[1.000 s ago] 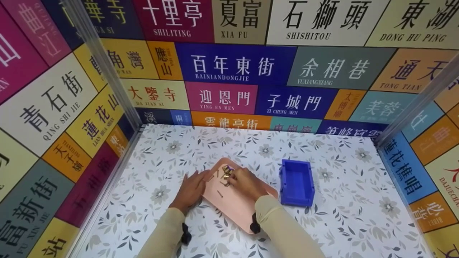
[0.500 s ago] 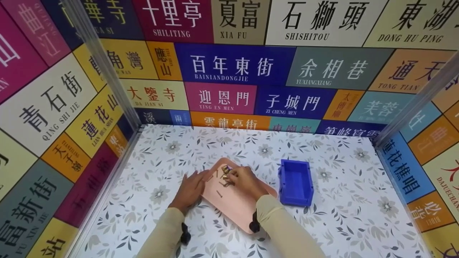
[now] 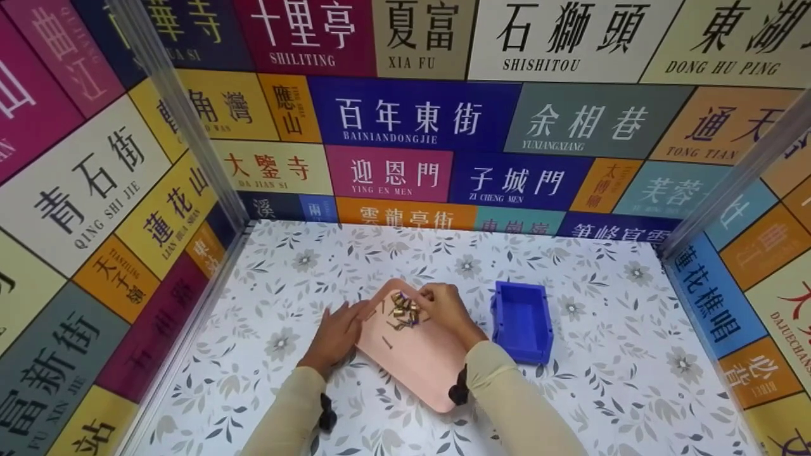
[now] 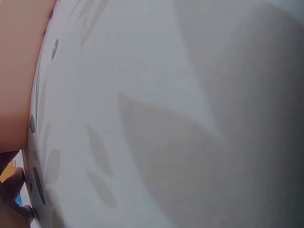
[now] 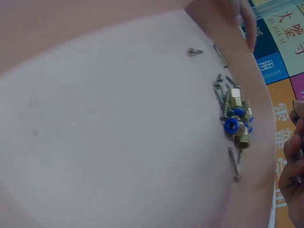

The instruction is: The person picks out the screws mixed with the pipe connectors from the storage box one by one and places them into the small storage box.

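Note:
A pink tray lies slanted on the table, holding a small pile of brass fittings with blue rings and several loose screws. My left hand rests on the tray's left edge with its fingers stretched out. At the tray's upper right rim is my right hand, just beside the pile. In the right wrist view its fingertips pinch a small screw, mostly covered by the fingers.
To the right of the tray stands a blue plastic bin. A leaf-patterned cloth covers the table. Walls with coloured lettered panels rise at the back and both sides.
My right hand has moved up and right from the pile to the tray's rim, uncovering the fittings. My left hand stays on the tray edge.

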A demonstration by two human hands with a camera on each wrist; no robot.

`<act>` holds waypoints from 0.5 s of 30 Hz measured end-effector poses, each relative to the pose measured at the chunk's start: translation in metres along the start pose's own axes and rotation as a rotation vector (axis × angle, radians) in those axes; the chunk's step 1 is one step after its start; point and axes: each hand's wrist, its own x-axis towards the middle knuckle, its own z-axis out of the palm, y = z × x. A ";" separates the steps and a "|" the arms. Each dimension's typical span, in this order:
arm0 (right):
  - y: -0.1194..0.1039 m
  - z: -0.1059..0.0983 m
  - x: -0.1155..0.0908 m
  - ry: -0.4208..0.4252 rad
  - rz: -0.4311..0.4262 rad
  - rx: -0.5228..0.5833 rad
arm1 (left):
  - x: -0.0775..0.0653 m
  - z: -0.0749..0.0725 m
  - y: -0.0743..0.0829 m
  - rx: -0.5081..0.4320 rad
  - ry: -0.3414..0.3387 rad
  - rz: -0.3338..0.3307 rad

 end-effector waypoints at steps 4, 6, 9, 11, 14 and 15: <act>0.000 -0.014 0.000 0.040 -0.020 -0.021 | 0.001 0.000 0.001 -0.004 -0.007 -0.022; -0.001 -0.021 -0.001 0.050 -0.008 -0.009 | 0.001 0.001 0.001 -0.004 -0.009 -0.029; -0.001 -0.033 -0.002 0.071 0.005 0.007 | 0.002 0.002 0.000 -0.006 -0.011 -0.034; -0.001 -0.040 -0.004 0.095 0.014 0.008 | 0.002 0.002 0.000 -0.004 -0.013 -0.036; 0.002 -0.053 -0.008 0.128 0.008 0.005 | 0.001 0.001 0.001 -0.008 -0.022 -0.037; 0.003 -0.057 -0.010 0.138 0.006 0.008 | 0.001 0.001 0.001 -0.011 -0.025 -0.037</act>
